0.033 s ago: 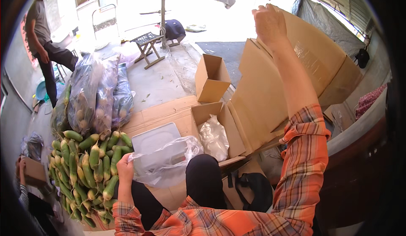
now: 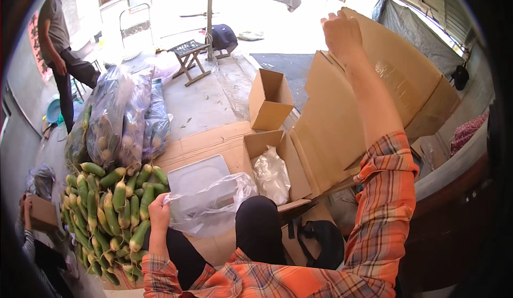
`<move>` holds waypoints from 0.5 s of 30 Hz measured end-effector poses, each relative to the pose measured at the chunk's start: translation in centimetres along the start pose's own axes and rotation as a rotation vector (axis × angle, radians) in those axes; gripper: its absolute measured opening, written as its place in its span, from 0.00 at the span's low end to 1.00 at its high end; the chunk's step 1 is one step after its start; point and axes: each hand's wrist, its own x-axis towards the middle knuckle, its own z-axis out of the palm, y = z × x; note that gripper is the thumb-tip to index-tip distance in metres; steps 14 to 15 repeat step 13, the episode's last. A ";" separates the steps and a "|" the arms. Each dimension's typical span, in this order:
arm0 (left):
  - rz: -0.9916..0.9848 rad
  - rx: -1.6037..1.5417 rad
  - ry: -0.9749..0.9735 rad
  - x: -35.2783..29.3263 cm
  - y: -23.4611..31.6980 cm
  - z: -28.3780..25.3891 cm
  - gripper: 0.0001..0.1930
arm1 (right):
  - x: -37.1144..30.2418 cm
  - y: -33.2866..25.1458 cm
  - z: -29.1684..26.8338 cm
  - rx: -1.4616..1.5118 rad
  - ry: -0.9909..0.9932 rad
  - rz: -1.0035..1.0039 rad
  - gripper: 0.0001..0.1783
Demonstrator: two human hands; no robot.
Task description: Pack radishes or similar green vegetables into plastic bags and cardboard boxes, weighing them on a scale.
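Note:
My left hand pinches one edge of a clear plastic bag. The bag stretches rightward over a flat grey rectangular plate to my knee. Higher up on the right, my raised right hand has its fingers curled, beside the top edge of a large cardboard box. What those fingers hold, if anything, is hidden. Close by my left hand lies a big heap of green radishes. A small open carton in front of me contains a bundle of clear plastic.
Another open carton stands behind. Filled plastic bags lean behind the heap. A folding stool is farther off. A person stands at far left; another person's hands hold a brown box. A black strap bag lies by my knee.
The whole view has shifted very slightly. Neither hand has visibly moved against the things around it.

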 end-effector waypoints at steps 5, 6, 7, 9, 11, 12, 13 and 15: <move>-0.022 0.037 0.030 0.7 -1.1 0.1 0.09 | 1.9 -0.9 7.2 -0.199 -0.350 -0.187 0.09; -0.030 0.029 0.023 1.0 -1.3 0.2 0.09 | 2.3 -0.8 7.9 -0.199 -0.341 -0.196 0.09; -0.040 0.029 0.032 1.1 -1.6 0.2 0.09 | 2.6 -1.1 8.1 -0.210 -0.480 -0.095 0.09; -0.018 0.030 0.048 1.5 -2.5 0.2 0.09 | 3.4 -1.3 9.3 -0.220 -0.617 0.000 0.10; -0.038 -0.004 0.033 2.0 -2.5 0.5 0.09 | 4.3 -1.4 10.2 -0.272 -0.855 0.055 0.13; -0.051 -0.034 0.018 2.2 -2.3 0.5 0.09 | 4.3 -1.8 10.6 -0.283 -0.853 0.084 0.15; -0.056 -0.037 0.016 2.3 -2.5 0.7 0.09 | 4.3 -2.0 11.0 -0.285 -0.855 0.079 0.15; -0.056 -0.037 0.016 2.3 -2.5 0.7 0.09 | 4.3 -2.0 11.0 -0.285 -0.855 0.079 0.15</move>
